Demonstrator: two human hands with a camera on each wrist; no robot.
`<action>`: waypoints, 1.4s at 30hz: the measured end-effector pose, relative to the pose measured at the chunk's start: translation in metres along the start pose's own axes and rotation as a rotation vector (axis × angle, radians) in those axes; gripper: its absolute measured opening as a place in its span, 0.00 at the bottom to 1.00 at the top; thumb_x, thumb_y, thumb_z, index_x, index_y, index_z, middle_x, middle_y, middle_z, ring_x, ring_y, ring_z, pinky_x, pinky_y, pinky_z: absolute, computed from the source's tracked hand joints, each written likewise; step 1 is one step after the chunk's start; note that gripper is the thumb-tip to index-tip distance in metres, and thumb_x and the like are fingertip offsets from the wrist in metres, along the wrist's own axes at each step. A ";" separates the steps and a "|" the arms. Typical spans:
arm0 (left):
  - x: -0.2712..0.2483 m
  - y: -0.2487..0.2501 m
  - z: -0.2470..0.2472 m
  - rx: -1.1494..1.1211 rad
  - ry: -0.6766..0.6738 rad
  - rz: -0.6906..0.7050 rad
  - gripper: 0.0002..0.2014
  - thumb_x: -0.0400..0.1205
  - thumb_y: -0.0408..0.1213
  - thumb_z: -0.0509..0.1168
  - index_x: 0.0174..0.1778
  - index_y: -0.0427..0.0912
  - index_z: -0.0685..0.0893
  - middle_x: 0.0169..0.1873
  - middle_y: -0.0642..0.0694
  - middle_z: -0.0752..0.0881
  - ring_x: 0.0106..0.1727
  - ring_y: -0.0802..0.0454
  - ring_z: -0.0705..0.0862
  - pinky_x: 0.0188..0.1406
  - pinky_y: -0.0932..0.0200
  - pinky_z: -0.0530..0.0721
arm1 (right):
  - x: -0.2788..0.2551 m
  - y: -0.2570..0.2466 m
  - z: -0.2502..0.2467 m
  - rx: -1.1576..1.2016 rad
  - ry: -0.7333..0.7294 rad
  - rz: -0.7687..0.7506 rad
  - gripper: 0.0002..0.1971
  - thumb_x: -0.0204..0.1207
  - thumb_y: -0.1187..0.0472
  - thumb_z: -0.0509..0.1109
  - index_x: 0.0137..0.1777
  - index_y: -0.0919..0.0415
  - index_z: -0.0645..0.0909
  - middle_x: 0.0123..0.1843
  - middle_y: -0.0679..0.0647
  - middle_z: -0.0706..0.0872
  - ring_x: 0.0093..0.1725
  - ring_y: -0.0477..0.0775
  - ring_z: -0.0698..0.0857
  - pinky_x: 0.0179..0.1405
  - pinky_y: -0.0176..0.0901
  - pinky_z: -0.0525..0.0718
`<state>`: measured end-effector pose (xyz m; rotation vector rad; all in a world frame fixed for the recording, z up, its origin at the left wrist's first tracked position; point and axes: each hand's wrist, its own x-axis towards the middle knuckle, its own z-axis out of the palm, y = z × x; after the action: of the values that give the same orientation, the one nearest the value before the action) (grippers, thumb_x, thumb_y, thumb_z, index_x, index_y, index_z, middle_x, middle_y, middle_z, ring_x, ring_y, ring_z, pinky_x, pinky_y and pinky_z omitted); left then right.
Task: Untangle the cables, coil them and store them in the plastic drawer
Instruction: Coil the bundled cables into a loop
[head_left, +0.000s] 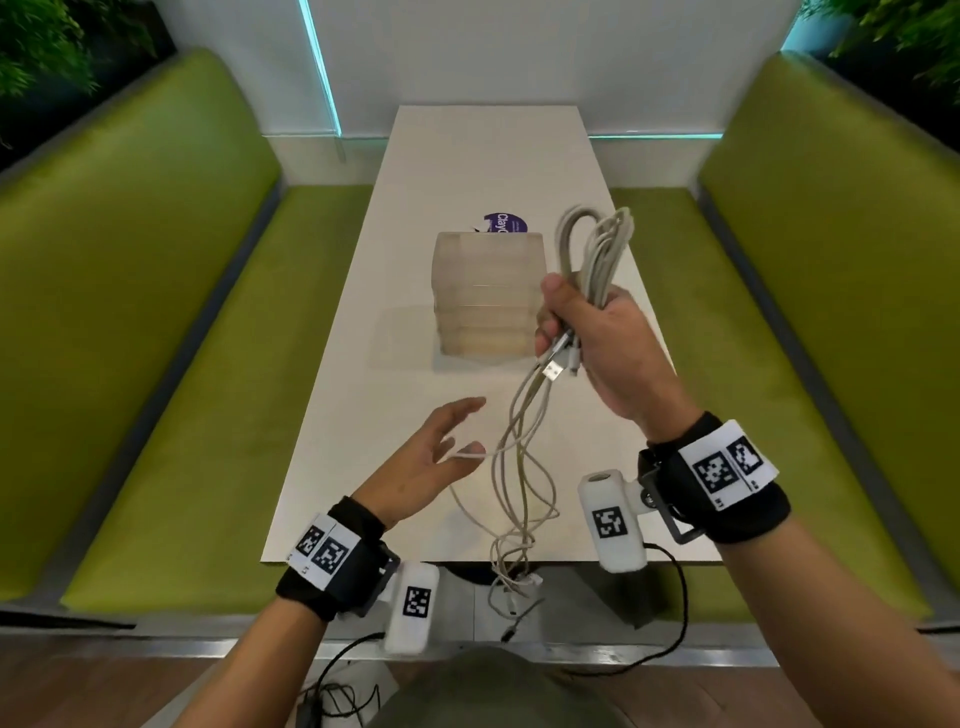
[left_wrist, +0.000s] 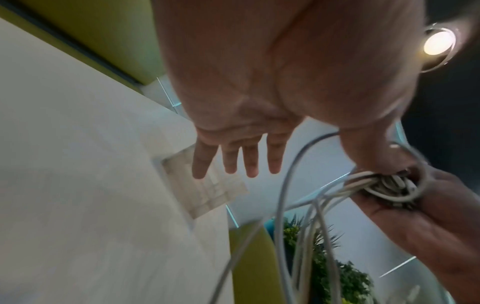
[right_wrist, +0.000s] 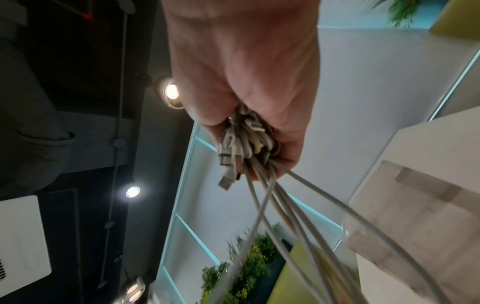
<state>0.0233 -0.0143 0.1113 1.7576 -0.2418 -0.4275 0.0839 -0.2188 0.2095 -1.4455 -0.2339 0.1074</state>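
My right hand (head_left: 571, 317) is raised over the white table (head_left: 363, 415) and grips a bundle of grey-white cables (head_left: 592, 244). Loops stick up above the fist, and USB plugs (right_wrist: 226, 162) poke out below it. The loose tangled strands (head_left: 519, 493) hang down past the table's near edge. My left hand (head_left: 457, 431) hovers lower left of them, its fingers (left_wrist: 239, 160) straight and spread, with one thin strand lying against the thumb. The translucent plastic drawer unit (head_left: 488, 296) stands mid-table, just left of the right hand, with its drawers pushed in.
A purple round sticker (head_left: 506, 223) lies behind the drawer unit. Green padded benches (head_left: 182, 364) run along both sides of the narrow table, and a white wall closes the far end. Black wires (head_left: 337, 691) trail on the floor below.
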 end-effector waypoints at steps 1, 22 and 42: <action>0.001 0.005 0.000 -0.010 -0.039 0.028 0.32 0.73 0.51 0.67 0.74 0.61 0.66 0.77 0.61 0.67 0.79 0.69 0.61 0.80 0.58 0.59 | -0.003 0.001 0.005 -0.016 -0.034 0.010 0.14 0.84 0.58 0.62 0.36 0.59 0.75 0.28 0.53 0.78 0.30 0.52 0.79 0.35 0.44 0.81; 0.017 0.037 0.022 -0.124 0.025 0.020 0.10 0.85 0.39 0.61 0.40 0.41 0.79 0.18 0.50 0.71 0.17 0.54 0.71 0.24 0.58 0.75 | -0.008 0.009 0.019 -0.261 -0.157 -0.004 0.19 0.84 0.55 0.63 0.33 0.64 0.77 0.29 0.61 0.81 0.32 0.57 0.80 0.37 0.47 0.79; 0.006 0.019 -0.008 -0.461 -0.267 -0.135 0.21 0.67 0.38 0.55 0.47 0.33 0.88 0.29 0.39 0.82 0.23 0.52 0.67 0.25 0.61 0.66 | -0.011 0.013 0.003 -1.194 -0.756 0.107 0.05 0.75 0.57 0.74 0.39 0.49 0.82 0.42 0.45 0.79 0.31 0.42 0.77 0.29 0.32 0.72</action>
<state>0.0331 -0.0142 0.1304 1.2670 -0.1947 -0.7543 0.0735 -0.2168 0.1962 -2.5566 -0.9508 0.6959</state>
